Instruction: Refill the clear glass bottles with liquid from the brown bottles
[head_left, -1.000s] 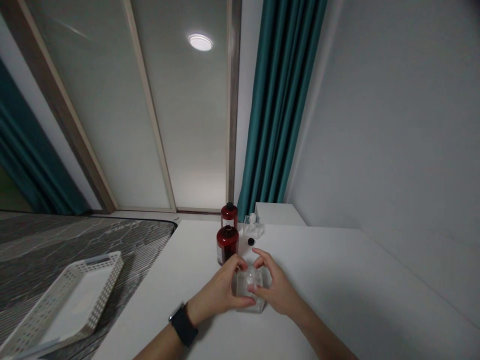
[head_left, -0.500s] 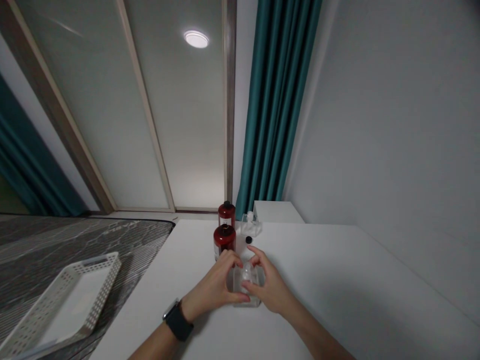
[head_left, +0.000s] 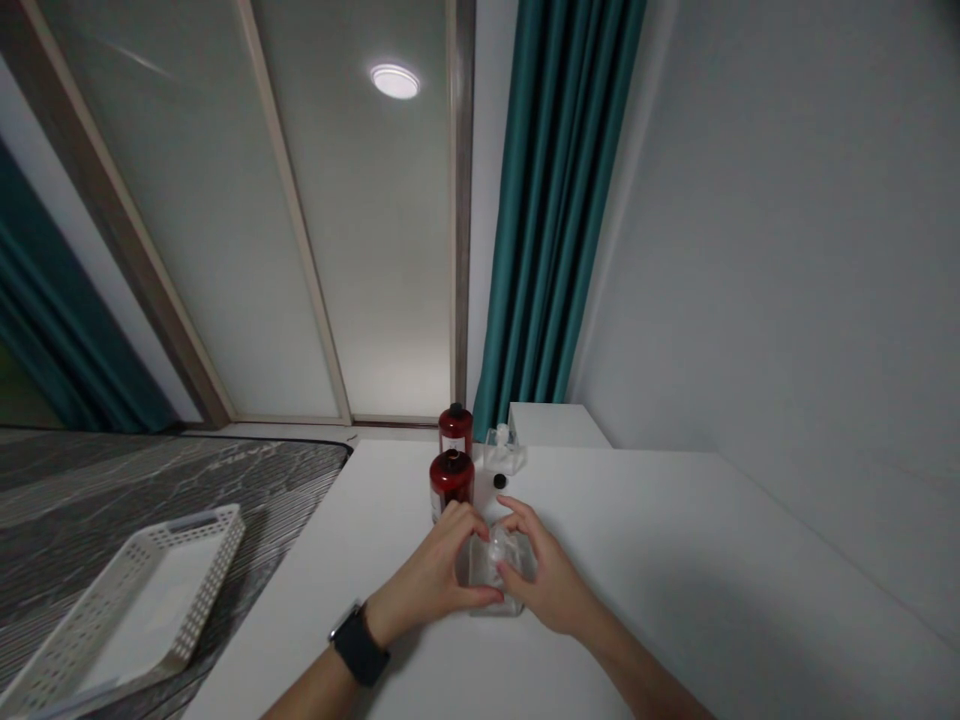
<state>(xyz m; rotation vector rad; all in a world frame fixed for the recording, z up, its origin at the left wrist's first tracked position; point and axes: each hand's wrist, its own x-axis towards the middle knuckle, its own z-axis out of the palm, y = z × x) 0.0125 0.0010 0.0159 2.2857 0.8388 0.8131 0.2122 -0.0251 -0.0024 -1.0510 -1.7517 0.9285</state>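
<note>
A small clear square bottle (head_left: 495, 585) stands on the white table (head_left: 675, 580), close in front of me. My left hand (head_left: 435, 580), with a black watch at the wrist, wraps its fingers round the bottle's left side. My right hand (head_left: 544, 575) holds the right side, its fingertips pinched at the bottle's top, where a pale cap or stopper shows. Just behind the hands stand two dark red bottles, one near (head_left: 451, 480) and one farther back (head_left: 456, 428).
A second clear bottle (head_left: 504, 452) and a small black cap (head_left: 499, 481) lie behind on the table. A white perforated tray (head_left: 135, 610) rests on a grey patterned surface at the left. Teal curtain (head_left: 551, 200) and a white wall stand behind.
Both hands and the clear bottle have stayed in nearly the same place. My right fingertips have closed a little more over the bottle's top.
</note>
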